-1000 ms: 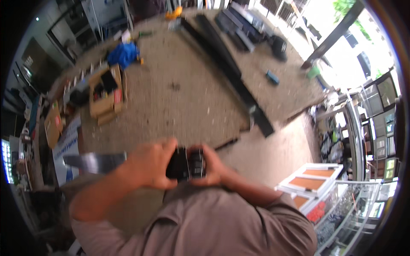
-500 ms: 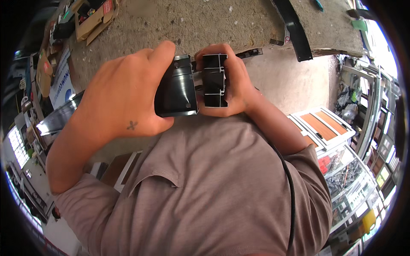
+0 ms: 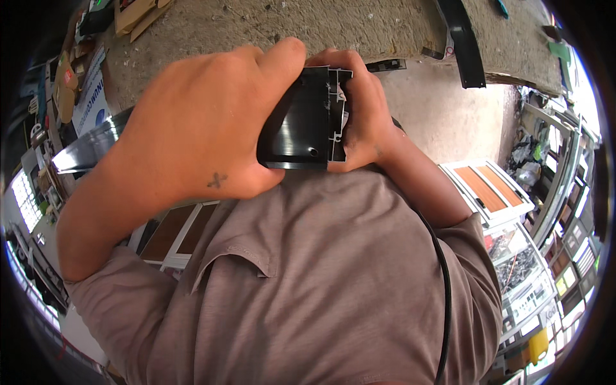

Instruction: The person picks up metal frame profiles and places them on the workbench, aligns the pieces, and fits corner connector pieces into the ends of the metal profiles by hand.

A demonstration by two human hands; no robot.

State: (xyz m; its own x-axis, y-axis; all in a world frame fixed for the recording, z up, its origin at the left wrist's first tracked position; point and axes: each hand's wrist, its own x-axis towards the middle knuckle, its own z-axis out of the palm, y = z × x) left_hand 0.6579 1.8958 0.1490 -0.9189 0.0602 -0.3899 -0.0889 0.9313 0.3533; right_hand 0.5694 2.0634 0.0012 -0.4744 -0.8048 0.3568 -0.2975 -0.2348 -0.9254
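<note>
Just in front of my chest, my left hand (image 3: 199, 122) is closed round a glossy black metal profile (image 3: 298, 125) with small round holes in its face. My right hand (image 3: 372, 112) grips a second black aluminium profile (image 3: 337, 119), whose cut end shows pale edges and inner ribs. The edge of the left piece lies against the cut end of the right one, with no gap visible between them. The fingers of my right hand are partly hidden behind the pieces.
A rough worn bench (image 3: 256, 25) lies beyond my hands. On its right, a long black strip (image 3: 465, 51) overhangs the edge. Cardboard (image 3: 138, 16) lies at far left. White-framed panels (image 3: 487, 186) and a glass case (image 3: 523, 276) of small parts stand to my right.
Both hands have risen slightly. My left hand has moved right, bringing its profile up against the one in my right hand and closing the gap between them.
</note>
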